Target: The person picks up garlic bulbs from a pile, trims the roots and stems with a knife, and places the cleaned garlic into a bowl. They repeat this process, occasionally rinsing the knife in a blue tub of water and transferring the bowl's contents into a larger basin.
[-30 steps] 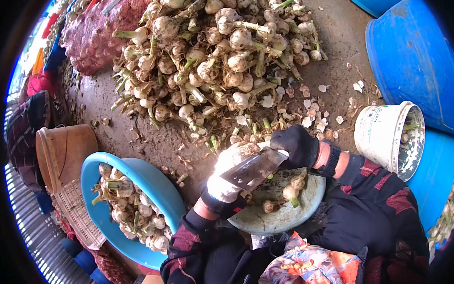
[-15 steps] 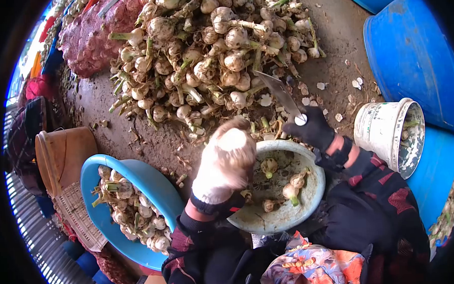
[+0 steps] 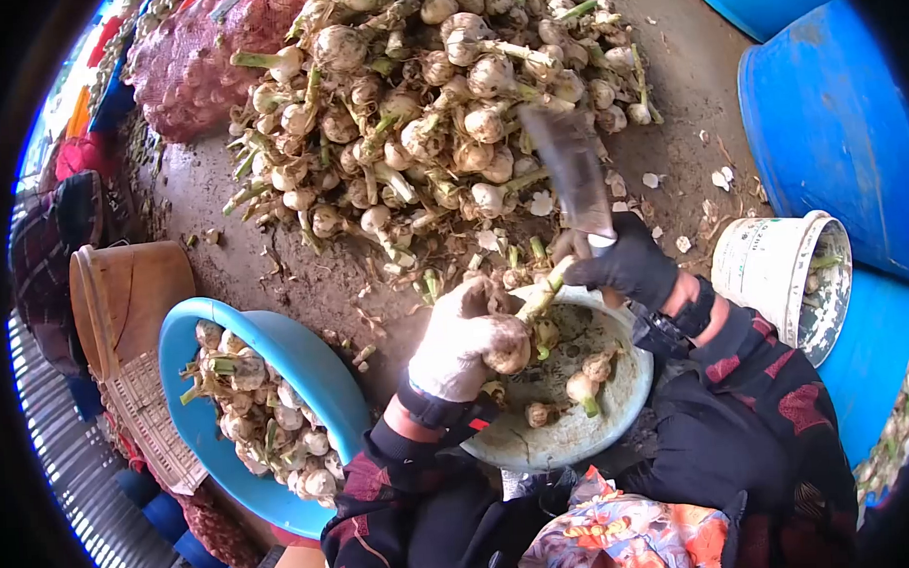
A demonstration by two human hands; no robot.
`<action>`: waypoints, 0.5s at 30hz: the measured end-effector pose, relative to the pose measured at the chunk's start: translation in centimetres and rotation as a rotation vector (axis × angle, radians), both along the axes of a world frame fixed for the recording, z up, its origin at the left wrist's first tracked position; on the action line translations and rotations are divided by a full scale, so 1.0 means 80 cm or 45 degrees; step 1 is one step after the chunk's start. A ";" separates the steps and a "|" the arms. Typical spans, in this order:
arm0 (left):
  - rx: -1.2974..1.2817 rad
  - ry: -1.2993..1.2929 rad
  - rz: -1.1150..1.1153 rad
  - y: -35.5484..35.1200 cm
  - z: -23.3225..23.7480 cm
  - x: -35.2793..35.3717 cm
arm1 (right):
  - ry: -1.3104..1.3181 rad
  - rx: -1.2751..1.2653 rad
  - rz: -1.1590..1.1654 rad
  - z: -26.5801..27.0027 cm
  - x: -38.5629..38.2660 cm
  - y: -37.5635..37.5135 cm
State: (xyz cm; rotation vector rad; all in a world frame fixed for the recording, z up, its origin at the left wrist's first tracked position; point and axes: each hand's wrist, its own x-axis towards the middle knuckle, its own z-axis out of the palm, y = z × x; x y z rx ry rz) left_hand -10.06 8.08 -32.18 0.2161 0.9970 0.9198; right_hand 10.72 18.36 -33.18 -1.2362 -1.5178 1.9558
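My left hand (image 3: pixel 445 349), in a whitish glove, is closed around a garlic bulb (image 3: pixel 507 344) whose cut-length green stem points up and right. My right hand (image 3: pixel 629 266), in a black glove with bare fingertips, grips a knife (image 3: pixel 571 175) by its handle. The broad blade points away from me and is blurred. The stem's far end reaches right beside my right fingers. Beneath both hands sits a pale, dirty basin (image 3: pixel 634 403) with several trimmed garlic bulbs (image 3: pixel 583 390) inside. A large heap of garlic (image 3: pixel 409 125) with stems lies just beyond.
At left, a tilted light-blue tub (image 3: pixel 350 398) holds trimmed garlic, with a brown bucket (image 3: pixel 140 295) behind it. On the right stand a white pail (image 3: pixel 759 273) and big blue barrels (image 3: pixel 829 121). A pink mesh sack (image 3: pixel 202 72) lies at back left. Garlic scraps litter the floor.
My left hand has come down and turned toward my right hand, bringing the garlic bulb over the basin's edge. The knife has swung to a steeper angle close to the stem.
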 end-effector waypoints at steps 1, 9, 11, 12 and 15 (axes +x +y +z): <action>-0.031 0.017 0.108 0.002 0.004 0.006 | -0.128 0.116 -0.031 -0.012 0.007 0.003; 0.141 0.051 0.410 0.002 0.005 -0.008 | -0.387 0.030 0.407 -0.032 -0.005 -0.036; 0.229 -0.072 0.364 0.007 0.038 -0.014 | -0.394 0.035 0.450 -0.046 0.007 -0.046; 0.252 0.045 0.185 0.009 0.053 -0.022 | -0.398 0.034 0.485 -0.037 -0.001 -0.045; 0.602 0.521 -0.455 0.007 0.034 -0.033 | -0.450 -0.189 0.256 -0.038 0.008 -0.036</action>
